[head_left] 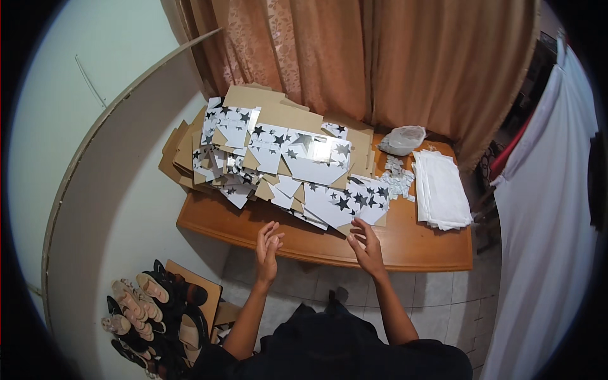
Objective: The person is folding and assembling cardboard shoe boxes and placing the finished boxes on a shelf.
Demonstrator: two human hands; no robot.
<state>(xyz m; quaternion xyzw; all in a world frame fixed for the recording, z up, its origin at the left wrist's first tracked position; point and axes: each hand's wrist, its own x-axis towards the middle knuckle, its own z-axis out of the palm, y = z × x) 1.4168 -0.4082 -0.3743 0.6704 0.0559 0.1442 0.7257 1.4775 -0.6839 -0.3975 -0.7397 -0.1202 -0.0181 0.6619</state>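
Observation:
My left hand is raised near the front edge of the wooden table, fingers apart and holding nothing. My right hand hovers by the same edge, also empty with its fingers spread, close to the near corner of a star-printed sheet. Beyond both hands lies a heap of flat cardboard pieces, white with black stars on some faces and plain brown cardboard on others. Whether my right fingertips touch the nearest piece, I cannot tell.
Right of the heap are a stack of white cloths or sheets, scattered small pale packets and a clear plastic bag. Brown curtains hang behind. Several shoes sit at lower left; white fabric hangs at right.

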